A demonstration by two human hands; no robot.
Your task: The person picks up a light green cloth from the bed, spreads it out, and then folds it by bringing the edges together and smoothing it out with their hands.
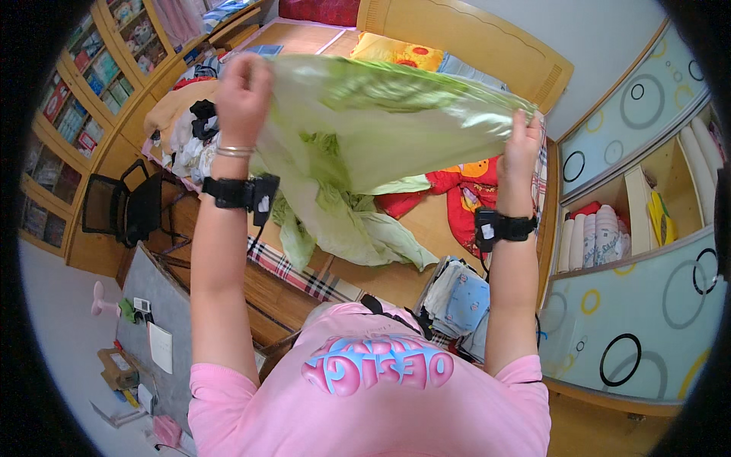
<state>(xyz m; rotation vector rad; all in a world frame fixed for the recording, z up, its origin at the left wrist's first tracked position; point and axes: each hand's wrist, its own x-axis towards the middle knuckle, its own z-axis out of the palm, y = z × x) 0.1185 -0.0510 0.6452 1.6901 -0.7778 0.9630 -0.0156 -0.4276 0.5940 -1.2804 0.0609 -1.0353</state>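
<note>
A large light-green satin cloth (388,125) is stretched between my raised hands. My left hand (244,94) grips its left upper corner; that hand looks blurred. At the right, my right hand (521,143) pinches the other upper corner between thumb and fingers. The lower part of the cloth hangs in bunched folds over the bed (365,280). Behind its lower right edge lies a red patterned cloth (468,200), partly covered. What the green cloth hides of the bed cannot be seen.
Folded clothes (460,297) are stacked near my body. A heap of white and black clothes (194,137) lies on the bed's left side, beside a black chair (137,200). A yellow sunflower pillow (397,51) rests by the headboard (468,34). An open-shelved wardrobe (634,194) stands right.
</note>
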